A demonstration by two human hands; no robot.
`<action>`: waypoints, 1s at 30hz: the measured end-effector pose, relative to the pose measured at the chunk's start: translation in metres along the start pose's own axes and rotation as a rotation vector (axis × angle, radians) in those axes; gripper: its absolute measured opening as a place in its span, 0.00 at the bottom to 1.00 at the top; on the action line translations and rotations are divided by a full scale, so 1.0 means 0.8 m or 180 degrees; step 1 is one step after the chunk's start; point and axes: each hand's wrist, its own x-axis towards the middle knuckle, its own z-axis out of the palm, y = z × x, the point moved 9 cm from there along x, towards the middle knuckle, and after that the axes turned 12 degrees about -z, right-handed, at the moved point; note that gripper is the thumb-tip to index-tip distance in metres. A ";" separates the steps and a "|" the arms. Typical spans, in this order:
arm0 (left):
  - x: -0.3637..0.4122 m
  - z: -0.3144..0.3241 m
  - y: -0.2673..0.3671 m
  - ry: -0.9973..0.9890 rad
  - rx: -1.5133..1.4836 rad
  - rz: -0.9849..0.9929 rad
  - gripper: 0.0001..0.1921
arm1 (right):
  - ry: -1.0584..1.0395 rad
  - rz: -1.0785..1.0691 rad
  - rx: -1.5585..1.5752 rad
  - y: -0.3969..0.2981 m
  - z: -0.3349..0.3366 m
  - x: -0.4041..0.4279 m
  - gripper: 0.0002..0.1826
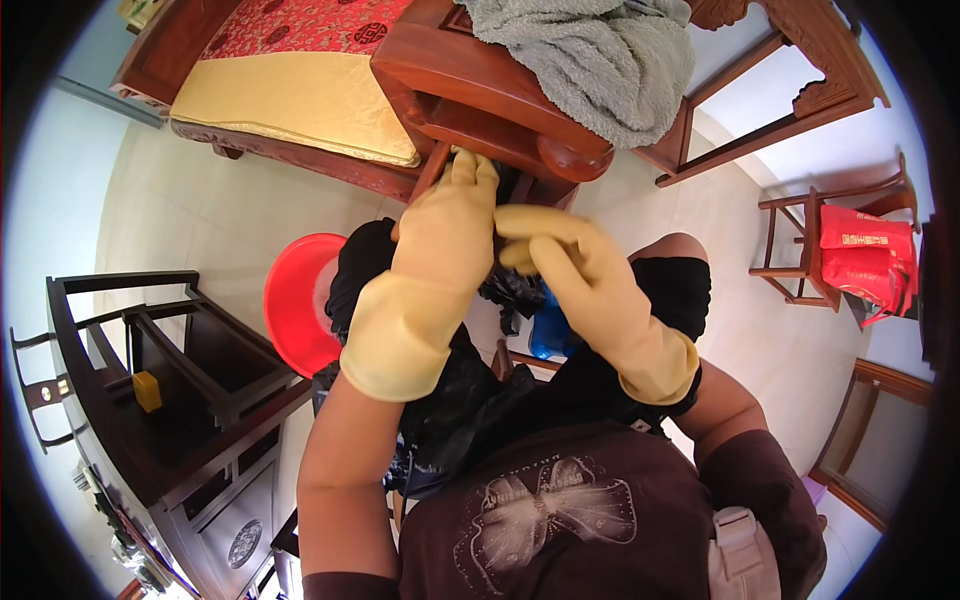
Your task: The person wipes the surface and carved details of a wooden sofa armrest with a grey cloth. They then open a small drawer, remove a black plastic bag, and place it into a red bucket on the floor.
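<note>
Both of my hands wear cream-yellow rubber gloves with wide cuffs. My left hand [457,202] reaches into an opened drawer [431,176] of a reddish-brown wooden cabinet [487,75]; its fingertips are partly hidden inside, so whether they hold anything cannot be told. My right hand [570,255] hovers close beside it on the right, slightly blurred, with fingers bent and nothing visible between them. A grey towel [600,67] lies heaped on the cabinet top. Below the hands, between the knees, are a black plastic bag [514,296] and a blue object [551,322].
A red plastic basin [300,300] stands on the floor left of my leg. A wooden daybed with a yellow cushion [292,105] is at upper left, a dark chair [187,360] with a yellow block [147,391] at left, and a wooden chair with a red bag [866,251] at right.
</note>
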 end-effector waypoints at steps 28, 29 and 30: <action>-0.117 -0.098 -0.139 -0.0183 -0.3043 -0.2001 0.21 | -0.0748 0.0305 -0.0349 0.086 -0.009 0.032 0.25; -0.121 -0.088 -0.137 -0.0196 -0.3053 -0.2032 0.21 | -0.1218 0.0740 0.0093 0.102 -0.004 0.018 0.24; -0.126 -0.086 -0.140 0.0084 -0.3049 -0.2170 0.22 | -0.1450 0.1312 -0.0075 0.122 -0.013 0.001 0.23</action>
